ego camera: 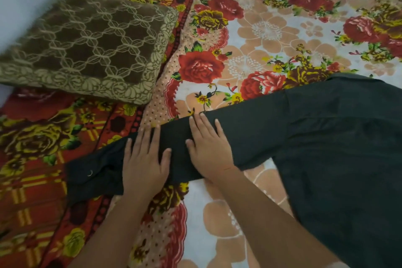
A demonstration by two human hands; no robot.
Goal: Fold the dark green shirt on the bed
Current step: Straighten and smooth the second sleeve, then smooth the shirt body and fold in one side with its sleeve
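Both your hands are on the sleeve (250, 128) of the dark green shirt (348, 148), palms down, fingers straight and spread. Neither one grips or pinches anything, they just press flat on the cloth.

Left hand (144, 159): on the sleeve's outer part, just beside the cuff (87, 178), fingertips at the sleeve's far edge. Right hand (208, 148): just beside the left, closer to the shoulder, fingertips also reaching the far edge. The hands are near each other but not touching.

Shirt position: the body lies spread on the right side of the bed (272, 35) and runs off the frame's right and bottom edges. The sleeve stretches out leftward from it across the floral bedspread (202, 65). The cuff end is rumpled and sits on the red-patterned border; a small metal ring (89, 173) or snap shows on it, too small to tell which.

A brown pillow (87, 45) with a pale lattice pattern lies at the far left of the bed, well apart from the shirt
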